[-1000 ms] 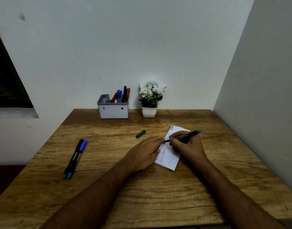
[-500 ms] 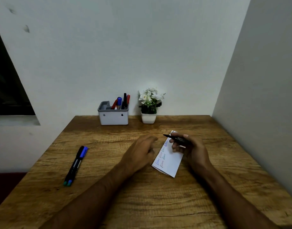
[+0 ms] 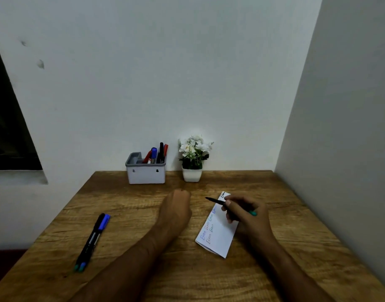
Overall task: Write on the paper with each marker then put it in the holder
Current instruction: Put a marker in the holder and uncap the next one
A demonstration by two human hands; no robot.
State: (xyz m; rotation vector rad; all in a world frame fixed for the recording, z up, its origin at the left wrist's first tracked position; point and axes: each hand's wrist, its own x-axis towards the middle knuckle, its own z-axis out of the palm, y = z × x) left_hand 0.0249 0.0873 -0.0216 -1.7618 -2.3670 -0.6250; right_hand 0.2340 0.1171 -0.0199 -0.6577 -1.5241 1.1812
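Over the folded white paper slip on the wooden desk, right hand pinches an uncapped black marker with teal end, tip raised off the sheet, likely for recapping, while left hand, fingers curled under, contents hidden, sits beside, grey holder waiting at back.

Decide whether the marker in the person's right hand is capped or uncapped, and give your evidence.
Uncapped. The marker in the right hand ends in a thin, bare dark tip, pointing left above the paper; no cap covers it.
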